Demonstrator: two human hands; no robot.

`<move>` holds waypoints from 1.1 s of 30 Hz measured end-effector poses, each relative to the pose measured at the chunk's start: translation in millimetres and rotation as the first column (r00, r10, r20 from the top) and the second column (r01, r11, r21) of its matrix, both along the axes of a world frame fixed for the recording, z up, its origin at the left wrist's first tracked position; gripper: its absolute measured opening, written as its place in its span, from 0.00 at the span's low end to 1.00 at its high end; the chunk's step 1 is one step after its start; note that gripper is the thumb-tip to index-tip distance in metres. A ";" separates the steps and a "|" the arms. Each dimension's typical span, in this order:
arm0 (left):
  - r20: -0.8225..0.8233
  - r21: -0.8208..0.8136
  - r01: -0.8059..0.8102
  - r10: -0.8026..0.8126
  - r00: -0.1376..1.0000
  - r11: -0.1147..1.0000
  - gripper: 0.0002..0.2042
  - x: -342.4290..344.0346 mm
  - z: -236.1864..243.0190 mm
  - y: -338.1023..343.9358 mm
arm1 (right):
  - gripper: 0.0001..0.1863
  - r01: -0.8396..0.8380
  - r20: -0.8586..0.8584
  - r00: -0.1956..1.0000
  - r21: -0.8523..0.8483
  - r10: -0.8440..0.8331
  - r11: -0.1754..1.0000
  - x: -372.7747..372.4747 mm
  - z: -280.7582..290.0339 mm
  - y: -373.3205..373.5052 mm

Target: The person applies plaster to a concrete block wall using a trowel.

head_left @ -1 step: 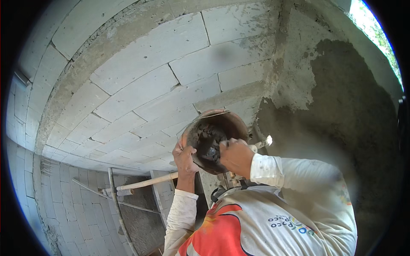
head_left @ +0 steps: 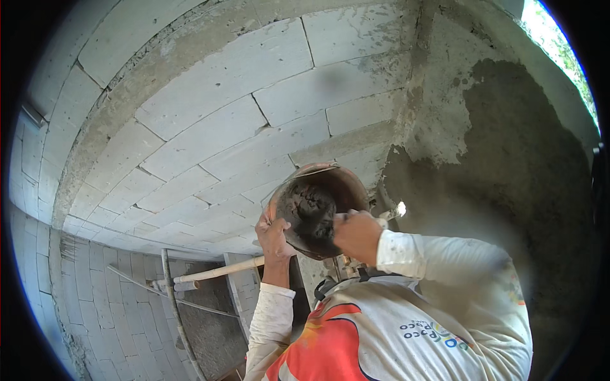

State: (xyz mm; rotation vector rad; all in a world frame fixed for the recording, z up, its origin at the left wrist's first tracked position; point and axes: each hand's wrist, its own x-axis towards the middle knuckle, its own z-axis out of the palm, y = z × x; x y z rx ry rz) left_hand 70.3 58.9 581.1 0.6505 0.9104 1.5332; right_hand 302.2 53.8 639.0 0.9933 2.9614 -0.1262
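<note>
My left hand (head_left: 274, 239) grips the near left side of a round bucket (head_left: 351, 182), its thumb over the rim. The bucket is tilted so that its mouth faces me, and a thin wire handle lies along the rim. Dark, wet mortar (head_left: 309, 206) lies inside. At the right of the mouth my right hand (head_left: 357, 236) is closed, its fingers reaching inside the rim. Whatever it holds is hidden by the hand and the dark inside.
A wall of pale blocks (head_left: 210, 120) rises ahead. At right, wet grey plaster (head_left: 508, 133) covers part of another wall. Poles (head_left: 173, 311) cross at the lower left, and a bamboo pole (head_left: 222, 271) runs behind the bucket. Daylight enters at the upper right.
My right hand has shifted slightly right and down within the bucket's mouth. More of the mortar shows now. My left hand and the bucket have hardly moved.
</note>
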 end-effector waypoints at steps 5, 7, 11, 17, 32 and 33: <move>0.079 0.075 -0.044 0.038 0.996 0.996 0.32 0.7 -10.6 -12.3 | 0.12 0.013 -0.098 0.995 0.188 0.005 0.982 5.6 -20.4 22.2; -0.063 -0.077 -0.107 0.103 0.993 0.991 0.31 4.1 -14.6 -12.2 | 0.11 0.024 -0.197 0.979 0.328 0.043 0.944 1.2 -30.0 34.7; -0.102 -0.006 -0.140 0.139 0.985 0.990 0.32 -0.2 -17.0 -5.9 | 0.10 0.064 -0.200 0.980 0.360 0.010 0.931 1.7 -50.9 29.7; -0.054 -0.052 -0.171 0.168 0.984 0.984 0.32 5.9 -21.9 -13.5 | 0.10 0.261 -0.011 0.965 -0.002 -0.261 0.965 24.4 -34.1 8.3; -0.065 -0.021 -0.023 0.022 0.998 1.000 0.34 17.3 5.3 -34.0 | 0.13 0.270 -0.011 0.961 0.264 -0.277 0.926 -3.8 12.5 -24.4; -0.116 -0.028 -0.007 0.004 0.993 1.000 0.34 16.0 3.6 -34.2 | 0.14 0.368 -0.157 0.930 0.365 -0.333 0.855 -7.1 10.6 -23.5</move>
